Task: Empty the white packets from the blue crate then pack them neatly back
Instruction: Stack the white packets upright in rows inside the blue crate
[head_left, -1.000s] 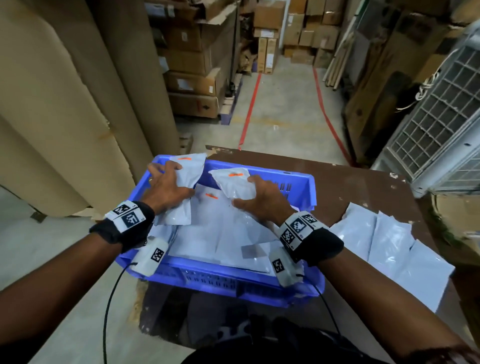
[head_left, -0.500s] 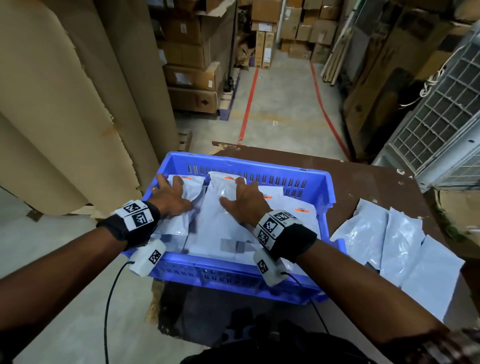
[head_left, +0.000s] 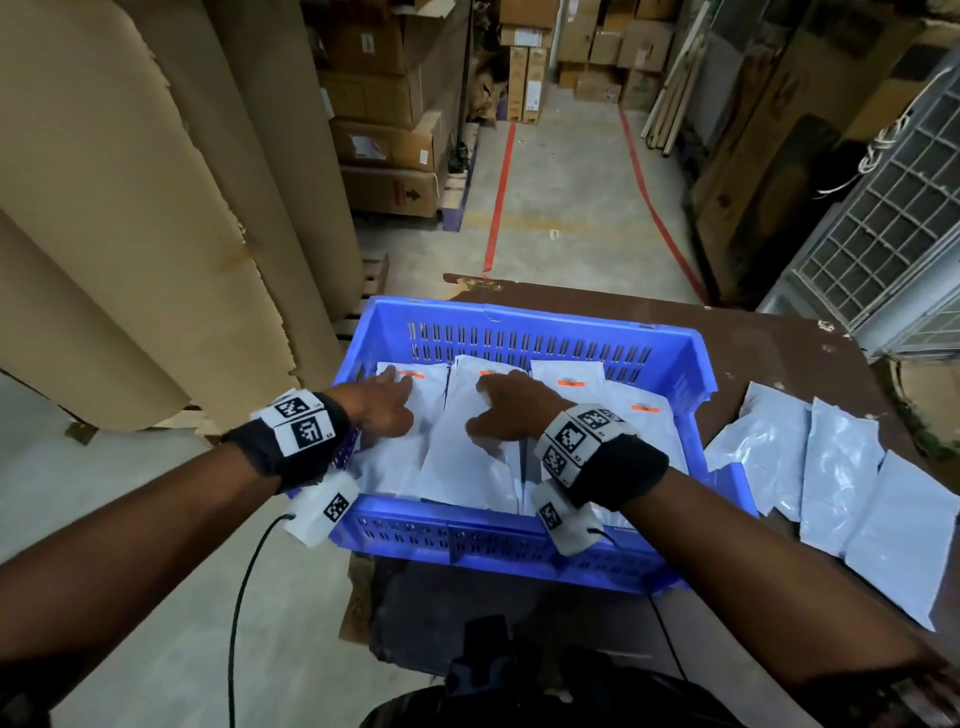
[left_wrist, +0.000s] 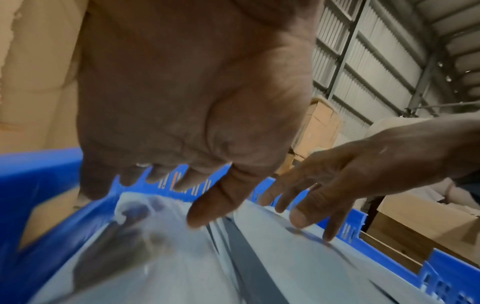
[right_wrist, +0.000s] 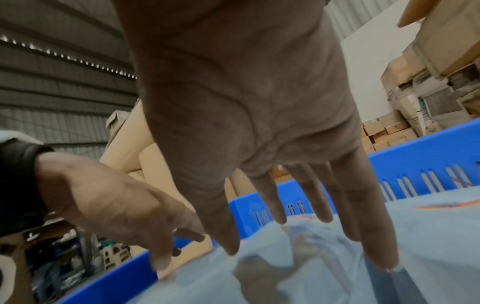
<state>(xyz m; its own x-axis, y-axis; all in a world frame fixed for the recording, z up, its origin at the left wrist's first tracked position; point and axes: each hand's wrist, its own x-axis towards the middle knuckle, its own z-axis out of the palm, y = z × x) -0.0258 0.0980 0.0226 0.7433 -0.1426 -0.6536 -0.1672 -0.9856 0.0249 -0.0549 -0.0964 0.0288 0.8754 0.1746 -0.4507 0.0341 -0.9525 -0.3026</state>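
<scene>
The blue crate (head_left: 524, 317) stands on the brown table (head_left: 779, 353) and holds several white packets with orange labels lying side by side. My left hand (head_left: 382, 408) lies flat, fingers straight, on the leftmost packet (head_left: 395, 457). My right hand (head_left: 506, 410) presses with spread fingers on the middle packet (head_left: 467, 467). In the left wrist view the left hand (left_wrist: 182, 185) hovers over the left packet (left_wrist: 145, 257), fingers extended. In the right wrist view the right hand's fingertips (right_wrist: 322, 218) touch the middle packet (right_wrist: 324, 267). Neither hand grips anything.
Several more white packets (head_left: 841, 483) lie loose on the table right of the crate. Large cardboard rolls (head_left: 130, 208) stand to the left, stacked boxes (head_left: 389, 114) behind, and a metal grille (head_left: 893, 208) at the right. The table's left edge runs just under the crate.
Both hands lowered the packets they held up a second ago into the crate and let go, and now lie flat on them.
</scene>
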